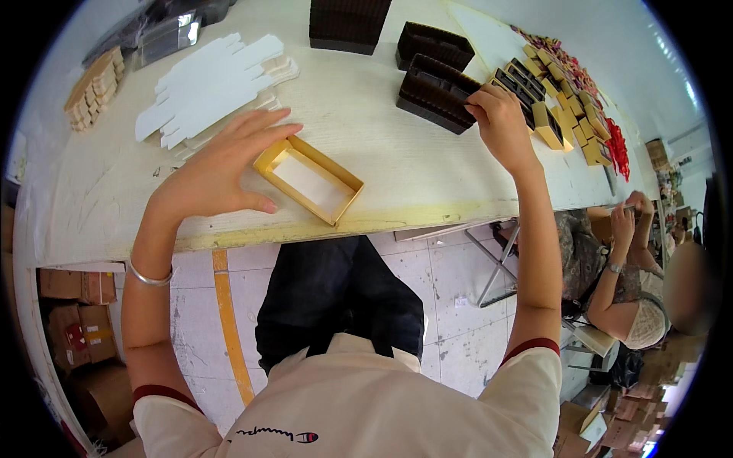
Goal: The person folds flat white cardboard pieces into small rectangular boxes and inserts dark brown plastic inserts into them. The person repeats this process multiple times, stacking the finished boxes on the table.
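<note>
An open gold cardboard box [350, 200] with a white inside lies near the table's front edge. My left hand [217, 164] is beside its left end, fingers and thumb apart, gripping nothing. Farther right, my right hand [500, 122] has its fingers curled and pinched at the right end of a stack of dark brown plastic trays [435, 91]. The exact grip on the top tray is partly hidden by the fingers. Right behind it stands a second, smaller stack of dark trays [435, 47].
Flat white card blanks [214, 84] lie at the back left, near stacked tan pieces [95, 88]. A tall dark tray stack [347, 27] stands at the back. Filled gold boxes [565, 114] and red ribbons [620, 149] cover the right. Another person [622, 267] sits at right.
</note>
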The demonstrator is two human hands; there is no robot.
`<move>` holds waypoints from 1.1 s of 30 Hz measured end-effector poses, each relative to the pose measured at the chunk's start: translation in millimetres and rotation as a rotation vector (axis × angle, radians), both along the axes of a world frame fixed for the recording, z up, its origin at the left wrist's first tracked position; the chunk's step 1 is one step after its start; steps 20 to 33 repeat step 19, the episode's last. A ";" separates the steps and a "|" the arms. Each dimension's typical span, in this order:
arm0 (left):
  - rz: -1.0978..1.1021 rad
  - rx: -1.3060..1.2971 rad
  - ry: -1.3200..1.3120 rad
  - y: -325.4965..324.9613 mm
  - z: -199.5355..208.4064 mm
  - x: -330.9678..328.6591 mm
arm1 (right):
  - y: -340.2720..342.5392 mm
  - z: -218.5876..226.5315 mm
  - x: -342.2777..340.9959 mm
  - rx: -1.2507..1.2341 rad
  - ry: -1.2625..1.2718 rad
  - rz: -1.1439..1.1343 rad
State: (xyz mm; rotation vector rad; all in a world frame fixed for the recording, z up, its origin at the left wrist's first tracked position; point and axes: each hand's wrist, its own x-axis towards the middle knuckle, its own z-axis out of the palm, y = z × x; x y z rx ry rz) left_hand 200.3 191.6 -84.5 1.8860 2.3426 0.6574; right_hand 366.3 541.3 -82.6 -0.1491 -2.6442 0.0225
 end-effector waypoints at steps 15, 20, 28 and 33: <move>0.176 0.065 -0.153 14.8 -29.9 55.5 | -85.3 42.8 30.5 -1.227 -0.145 0.329; 0.201 -0.002 -0.203 14.7 -27.4 60.4 | -87.4 37.6 23.7 -1.386 -0.677 0.013; 0.201 -0.002 -0.203 14.7 -27.4 60.4 | -87.4 37.6 23.7 -1.386 -0.677 0.013; 0.201 -0.002 -0.203 14.7 -27.4 60.4 | -87.4 37.6 23.7 -1.386 -0.677 0.013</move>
